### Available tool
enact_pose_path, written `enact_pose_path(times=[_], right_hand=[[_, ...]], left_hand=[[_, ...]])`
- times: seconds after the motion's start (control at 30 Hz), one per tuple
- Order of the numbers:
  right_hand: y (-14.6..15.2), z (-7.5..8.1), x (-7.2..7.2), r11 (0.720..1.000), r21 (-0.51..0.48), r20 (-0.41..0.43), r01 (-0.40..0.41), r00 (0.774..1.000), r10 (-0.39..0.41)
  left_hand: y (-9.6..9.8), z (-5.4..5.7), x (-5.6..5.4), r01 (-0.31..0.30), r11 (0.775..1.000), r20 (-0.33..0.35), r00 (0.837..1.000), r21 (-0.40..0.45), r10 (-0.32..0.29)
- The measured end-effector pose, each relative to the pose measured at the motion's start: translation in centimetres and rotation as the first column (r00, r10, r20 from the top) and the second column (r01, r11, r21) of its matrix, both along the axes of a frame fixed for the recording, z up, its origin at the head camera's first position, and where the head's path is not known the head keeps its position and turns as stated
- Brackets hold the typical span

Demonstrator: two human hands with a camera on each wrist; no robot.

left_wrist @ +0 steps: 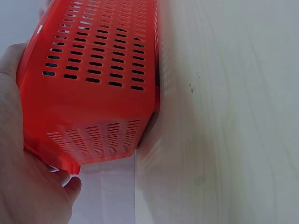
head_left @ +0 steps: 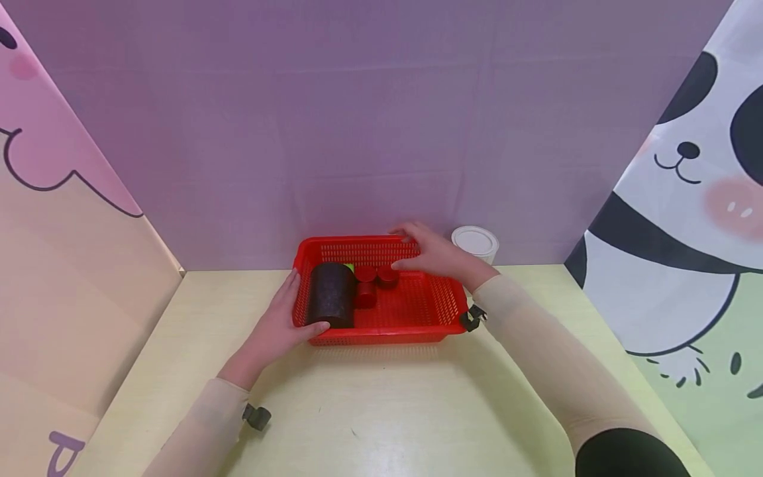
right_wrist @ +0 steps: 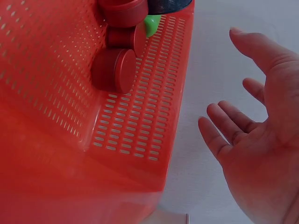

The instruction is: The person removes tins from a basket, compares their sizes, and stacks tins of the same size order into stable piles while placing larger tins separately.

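Note:
A red plastic basket (head_left: 426, 301) with slotted walls stands at the table's back edge. My left hand (head_left: 277, 324) holds its left end, the thumb over the front rim and the fingers along the left side. In the left wrist view, fingertips (left_wrist: 72, 186) curl beneath the rim. Over the basket's back right part is my right hand (head_left: 432, 255), fingers spread and nothing held. A dark cylinder (head_left: 331, 296) lies at the left inside the basket. Beside it are several small red round containers (right_wrist: 112, 70) and a partly hidden green thing (right_wrist: 152, 24).
Behind the basket's right end stands a white can-like container (head_left: 475, 242), partly covered by my right forearm. The pale wooden table (head_left: 381, 411) extends toward me. A purple backdrop (head_left: 357, 132) rises right behind the basket, with printed panels on both sides.

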State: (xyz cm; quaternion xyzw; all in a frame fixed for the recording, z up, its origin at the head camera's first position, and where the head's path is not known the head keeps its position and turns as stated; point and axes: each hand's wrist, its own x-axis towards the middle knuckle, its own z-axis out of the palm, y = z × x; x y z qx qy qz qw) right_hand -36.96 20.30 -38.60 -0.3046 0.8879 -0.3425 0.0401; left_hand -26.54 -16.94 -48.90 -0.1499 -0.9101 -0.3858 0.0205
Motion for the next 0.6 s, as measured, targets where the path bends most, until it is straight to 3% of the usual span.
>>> enact_pose_path(times=[0.2, 0.4, 0.6], right_hand=[[-0.5, -0.6, -1.3, 1.0, -0.03, 0.055, 0.002, 0.999, 0.0], [-0.4, -2.0, -2.9, 0.998, -0.037, 0.106, 0.054, 0.993, -0.05], [-0.4, -3.2, -3.4, 0.993, -0.09, 0.132, 0.071, 0.989, -0.059]], left_hand=[[-0.1, -0.1, 0.0, -0.001, 1.0, 0.001, 1.0, 0.005, 0.001], [-0.1, -0.2, -0.1, 0.002, 1.0, -0.005, 1.0, 0.007, -0.002], [0.1, 0.0, 0.0, 0.003, 1.0, -0.009, 1.0, 0.013, -0.003]])
